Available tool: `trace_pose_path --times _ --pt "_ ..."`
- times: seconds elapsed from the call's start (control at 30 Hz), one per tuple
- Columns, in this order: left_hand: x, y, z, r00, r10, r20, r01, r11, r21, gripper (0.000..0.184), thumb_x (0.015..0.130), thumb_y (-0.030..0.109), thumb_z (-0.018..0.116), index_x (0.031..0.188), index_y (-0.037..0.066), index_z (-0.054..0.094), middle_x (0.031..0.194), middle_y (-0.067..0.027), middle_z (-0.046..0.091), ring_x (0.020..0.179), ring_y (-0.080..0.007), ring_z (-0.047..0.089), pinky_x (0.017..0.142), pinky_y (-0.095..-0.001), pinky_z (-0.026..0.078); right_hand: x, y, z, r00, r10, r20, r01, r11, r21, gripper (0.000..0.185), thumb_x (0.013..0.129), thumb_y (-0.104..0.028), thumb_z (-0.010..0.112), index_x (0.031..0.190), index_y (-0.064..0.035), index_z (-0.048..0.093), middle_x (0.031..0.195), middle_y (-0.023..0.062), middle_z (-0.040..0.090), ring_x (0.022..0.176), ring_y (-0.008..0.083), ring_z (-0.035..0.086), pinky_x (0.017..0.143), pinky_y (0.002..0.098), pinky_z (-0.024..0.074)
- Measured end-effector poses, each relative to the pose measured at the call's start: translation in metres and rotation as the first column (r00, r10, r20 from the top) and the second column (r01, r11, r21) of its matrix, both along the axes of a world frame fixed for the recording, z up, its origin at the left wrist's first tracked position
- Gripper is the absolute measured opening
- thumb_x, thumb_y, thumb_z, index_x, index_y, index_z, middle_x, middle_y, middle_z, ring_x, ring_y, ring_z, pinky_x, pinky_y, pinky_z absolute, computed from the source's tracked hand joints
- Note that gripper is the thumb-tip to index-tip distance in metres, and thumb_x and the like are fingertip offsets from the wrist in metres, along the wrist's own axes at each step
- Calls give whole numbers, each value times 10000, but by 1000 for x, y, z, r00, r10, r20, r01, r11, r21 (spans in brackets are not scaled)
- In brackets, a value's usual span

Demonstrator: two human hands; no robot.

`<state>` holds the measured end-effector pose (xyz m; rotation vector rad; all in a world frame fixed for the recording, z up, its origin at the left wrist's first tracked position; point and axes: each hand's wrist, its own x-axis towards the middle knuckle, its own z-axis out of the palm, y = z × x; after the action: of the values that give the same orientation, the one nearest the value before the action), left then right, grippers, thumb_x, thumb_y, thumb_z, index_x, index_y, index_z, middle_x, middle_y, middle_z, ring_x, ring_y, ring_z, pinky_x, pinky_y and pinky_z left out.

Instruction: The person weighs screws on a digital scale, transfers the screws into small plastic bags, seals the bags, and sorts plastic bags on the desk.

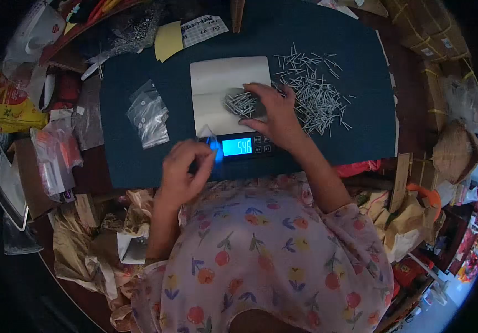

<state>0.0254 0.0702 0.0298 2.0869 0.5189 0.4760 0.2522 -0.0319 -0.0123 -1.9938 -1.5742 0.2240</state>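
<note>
Nails, thin and silvery (239, 104), could spill beside my right hand (279, 116) if its gripped dark round dish (258, 107) tips; left hand's (181, 169) hold unclear

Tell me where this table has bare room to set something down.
The dark table shows bare patches between the plastic bags and the scale, and from the loose metal pins rightward to its edge. It's crowded at the scale, with the left hand and right hand there.
</note>
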Motion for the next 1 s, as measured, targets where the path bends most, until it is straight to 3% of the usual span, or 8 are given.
trace_pose_path --times 0.17,0.27,0.37,0.47,0.73,0.77,0.87,1.0 --pt "14 -5 -9 993 -79 93 74 996 57 97 785 5 645 874 -2 606 897 -140 588 782 -259 605 687 -345 482 9 -3 27 732 149 -665 -130 988 78 741 606 -161 823 1252 -99 466 1187 127 527 1112 290 532 933 366 413" --pt "20 -12 -10 995 -81 54 78 996 49 108 787 -4 646 890 -4 615 926 -136 554 810 -259 591 702 -335 484 8 3 54 745 401 -533 -393 910 136 635 619 -101 775 1201 -126 523 1129 107 521 1004 287 583 803 346 491" --pt "23 -17 -14 995 -91 39 86 989 122 133 778 -17 652 908 -4 628 950 -137 522 834 -249 576 707 -323 483 -6 6 74 807 365 -464 -440 896 -60 609 582 -38 690 1174 -128 577 1115 80 488 1019 233 540 840 340 468" --pt "24 -18 -16 995 -75 61 66 987 145 142 775 -14 641 914 13 634 958 -142 514 796 -266 592 693 -342 486 -18 7 97 866 353 -355 -436 879 -191 630 581 -44 684 1193 -131 565 1115 88 480 1002 253 543 833 347 475" --pt "21 -11 -11 989 -15 146 -14 980 200 123 776 1 675 887 1 622 1056 -167 497 868 -265 570 736 -334 477 19 1 64 900 204 -386 -215 977 14 626 655 -140 757 1230 -132 510 1231 119 477 1089 299 542 912 370 450" --pt "21 -10 -10 985 8 170 -34 988 152 112 788 15 671 884 -2 615 1102 -176 492 909 -271 579 755 -340 489 21 0 49 898 134 -419 -158 987 -23 638 677 -181 778 1246 -146 492 1273 125 459 1098 302 547 920 382 448" --pt "20 -8 -7 976 57 211 -53 998 -25 102 824 46 653 884 -11 594 1223 -201 469 1023 -289 592 816 -362 516 19 -5 13 994 106 -9 -106 994 2 636 692 -273 784 1230 -124 478 1259 124 506 1189 285 493 1033 427 319" --pt "12 -7 -11 964 64 257 8 963 -268 107 851 52 627 905 -24 574 1278 -224 443 1080 -291 583 864 -372 525 6 -5 41 955 247 -164 -234 968 95 409 723 -292 753 1039 -116 563 1016 70 595 1060 237 537 1007 456 280"
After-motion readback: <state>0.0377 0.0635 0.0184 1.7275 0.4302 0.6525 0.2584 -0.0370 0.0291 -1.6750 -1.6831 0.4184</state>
